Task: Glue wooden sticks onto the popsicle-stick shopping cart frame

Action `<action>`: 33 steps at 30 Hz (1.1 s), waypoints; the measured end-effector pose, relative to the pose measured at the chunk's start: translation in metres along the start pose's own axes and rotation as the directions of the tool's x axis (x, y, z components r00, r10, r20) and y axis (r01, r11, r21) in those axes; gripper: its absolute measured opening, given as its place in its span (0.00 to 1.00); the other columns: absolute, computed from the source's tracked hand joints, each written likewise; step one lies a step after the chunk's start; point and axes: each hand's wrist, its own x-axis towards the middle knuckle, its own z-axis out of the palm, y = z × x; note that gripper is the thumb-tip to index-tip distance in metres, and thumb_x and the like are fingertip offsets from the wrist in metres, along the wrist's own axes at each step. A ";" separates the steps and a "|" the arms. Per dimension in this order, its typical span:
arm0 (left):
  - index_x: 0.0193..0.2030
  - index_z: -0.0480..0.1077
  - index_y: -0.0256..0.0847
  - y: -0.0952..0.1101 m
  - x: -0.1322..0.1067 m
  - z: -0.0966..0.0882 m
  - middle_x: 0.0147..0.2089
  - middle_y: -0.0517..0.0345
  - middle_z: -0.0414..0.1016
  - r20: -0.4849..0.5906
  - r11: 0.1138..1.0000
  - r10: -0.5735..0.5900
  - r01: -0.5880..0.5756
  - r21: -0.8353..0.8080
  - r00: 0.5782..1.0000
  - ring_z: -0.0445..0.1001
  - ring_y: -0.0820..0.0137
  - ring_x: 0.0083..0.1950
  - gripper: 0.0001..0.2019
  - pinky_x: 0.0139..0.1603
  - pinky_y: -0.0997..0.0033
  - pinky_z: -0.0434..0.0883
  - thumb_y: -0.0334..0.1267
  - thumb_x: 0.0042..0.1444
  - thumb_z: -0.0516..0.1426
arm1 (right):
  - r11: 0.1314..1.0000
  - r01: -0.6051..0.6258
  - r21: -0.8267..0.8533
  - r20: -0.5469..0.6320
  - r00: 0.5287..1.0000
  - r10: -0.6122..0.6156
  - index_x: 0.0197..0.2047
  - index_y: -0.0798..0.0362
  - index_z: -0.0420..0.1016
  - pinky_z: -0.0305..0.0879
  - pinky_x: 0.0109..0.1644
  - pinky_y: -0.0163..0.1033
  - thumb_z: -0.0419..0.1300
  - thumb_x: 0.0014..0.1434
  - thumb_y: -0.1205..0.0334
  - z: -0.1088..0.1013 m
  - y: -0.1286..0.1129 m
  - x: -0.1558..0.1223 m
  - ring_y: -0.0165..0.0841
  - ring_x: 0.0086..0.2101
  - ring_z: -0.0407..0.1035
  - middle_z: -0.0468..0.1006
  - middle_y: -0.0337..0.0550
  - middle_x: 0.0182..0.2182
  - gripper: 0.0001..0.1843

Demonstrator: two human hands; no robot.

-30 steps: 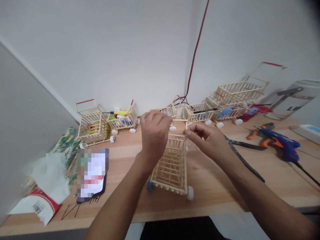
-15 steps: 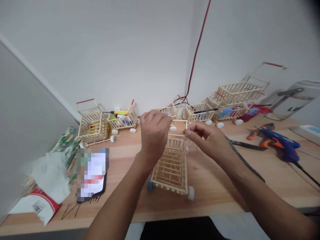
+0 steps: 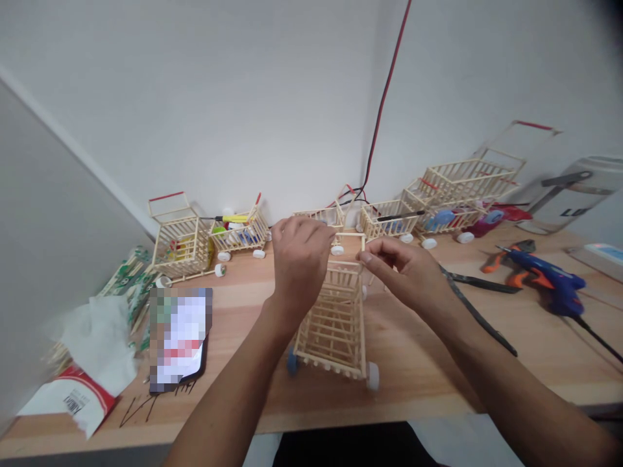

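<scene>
A small shopping cart made of thin wooden sticks (image 3: 335, 324) stands on the wooden table (image 3: 418, 370) in front of me, with a blue wheel and a white wheel at its near end. My left hand (image 3: 299, 259) is closed on the far left top of the cart. My right hand (image 3: 406, 269) pinches the right end of the cart's stick handle frame (image 3: 351, 235) at the far top.
Several finished stick carts (image 3: 180, 240) line the wall at the back. A blue glue gun (image 3: 548, 282) and pliers (image 3: 506, 256) lie at the right, with a black cable (image 3: 479, 318) across the table. A phone (image 3: 178, 337), paper and stick packets (image 3: 129, 279) lie at the left.
</scene>
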 end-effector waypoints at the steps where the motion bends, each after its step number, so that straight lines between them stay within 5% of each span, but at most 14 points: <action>1: 0.39 0.74 0.43 0.000 0.000 0.000 0.40 0.57 0.81 -0.003 1.000 0.002 -0.002 -0.002 1.000 0.73 0.63 0.46 0.04 0.51 0.57 0.61 0.33 0.63 0.57 | 1.000 0.000 0.001 -0.003 1.000 0.000 0.30 0.50 0.71 0.55 0.33 0.40 0.58 0.61 0.51 0.000 0.000 0.000 0.32 0.29 0.60 0.69 0.37 0.26 0.13; 33: 0.38 0.74 0.43 -0.002 0.000 -0.001 0.39 0.58 0.81 -0.013 1.000 0.006 -0.006 0.010 1.000 0.73 0.63 0.45 0.04 0.52 0.57 0.62 0.34 0.63 0.58 | 1.000 0.000 0.031 -0.027 1.000 0.001 0.31 0.51 0.72 0.56 0.36 0.40 0.59 0.61 0.52 0.005 0.006 0.003 0.32 0.30 0.62 0.69 0.38 0.27 0.12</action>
